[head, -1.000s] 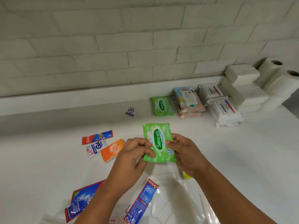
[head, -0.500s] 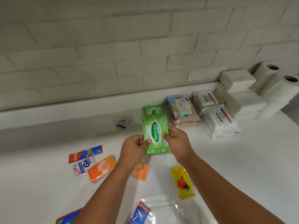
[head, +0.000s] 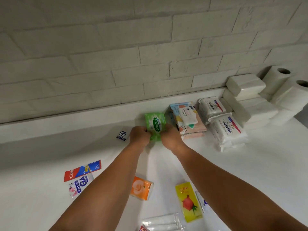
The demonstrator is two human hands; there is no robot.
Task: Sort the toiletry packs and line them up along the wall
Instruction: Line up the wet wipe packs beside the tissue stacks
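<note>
A green Sanicare wipes pack lies near the wall ledge, over the spot where another green pack lay. My left hand grips its lower left edge and my right hand grips its lower right edge. To its right a stack of patterned wipes packs and two white Dove packs stand in a row along the wall. Loose sachets lie nearer to me: a red and blue Colgate sachet, a GA sachet, an orange pack and a yellow rose pack.
White tissue packs and paper rolls fill the far right corner against the brick wall. A small GA sachet lies left of my hands. A clear plastic bag sits at the near edge of the white counter.
Both hands carried the green Sanicare pack away from me to the wall, down onto the other green pack beside the patterned stack. The view tilted forward.
</note>
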